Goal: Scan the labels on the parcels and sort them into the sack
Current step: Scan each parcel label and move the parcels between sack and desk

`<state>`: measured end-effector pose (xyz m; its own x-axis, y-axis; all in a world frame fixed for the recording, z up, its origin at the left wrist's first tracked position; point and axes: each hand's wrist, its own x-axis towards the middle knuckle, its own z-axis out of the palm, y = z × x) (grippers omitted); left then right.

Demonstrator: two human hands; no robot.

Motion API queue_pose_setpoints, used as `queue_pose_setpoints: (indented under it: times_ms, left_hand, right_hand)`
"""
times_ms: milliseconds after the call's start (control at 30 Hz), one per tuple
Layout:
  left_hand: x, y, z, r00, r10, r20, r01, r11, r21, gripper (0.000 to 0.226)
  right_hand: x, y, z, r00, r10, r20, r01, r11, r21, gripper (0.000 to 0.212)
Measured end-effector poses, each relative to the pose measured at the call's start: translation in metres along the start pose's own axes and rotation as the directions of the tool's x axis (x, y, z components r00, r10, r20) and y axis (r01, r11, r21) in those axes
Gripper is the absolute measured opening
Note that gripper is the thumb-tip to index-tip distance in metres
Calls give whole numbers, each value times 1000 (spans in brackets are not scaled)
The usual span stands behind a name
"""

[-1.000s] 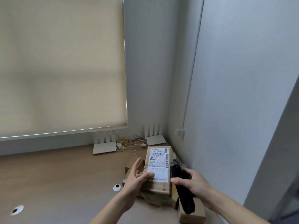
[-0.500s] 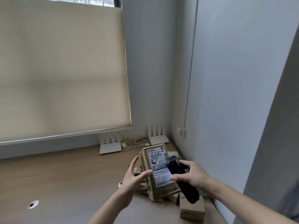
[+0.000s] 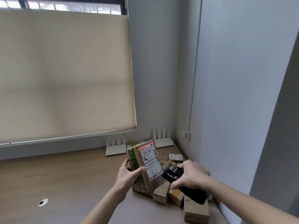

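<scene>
Two bare forearms come up from the bottom edge of the frame, one at lower centre, one at lower right. No sleeve shows on either; both are uncovered right down to the frame edge. The left hand (image 3: 127, 176) wears nothing, with no ring, no watch, no glove. The right hand (image 3: 191, 175) is just as plain, wrist bare too. Short nails on the left thumb and fingers.

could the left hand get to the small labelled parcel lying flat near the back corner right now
Probably not as things stand: the left hand grips the upright parcel, which stands between it and the small parcel.
</scene>
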<state>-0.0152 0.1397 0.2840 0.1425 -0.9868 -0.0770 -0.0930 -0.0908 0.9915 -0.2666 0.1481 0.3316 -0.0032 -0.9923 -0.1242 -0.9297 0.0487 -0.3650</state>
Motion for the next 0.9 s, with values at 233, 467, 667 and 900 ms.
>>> queue_pose_setpoints:
  times_ms: [233,467,667,900]
  left_hand:
    - [-2,0,-6,1000,16,-17,-16,1000,-2,81]
    - [-15,-3,-13,999,15,-38,-16,1000,-17,80]
    - [-38,-2,-35,994,-3,-110,-11,992,-124,100]
    - [-78,-5,-114,976,7,-219,-72,954,-290,117]
  right_hand:
    - [-6,-4,-2,1000,15,19,-15,999,-42,98]
    - [-20,-12,-3,998,-32,51,34,999,-27,79]
    - [-29,-28,4,991,-98,89,77,974,215,68]
    - [-53,-107,39,916,-292,276,91,819,566,45]
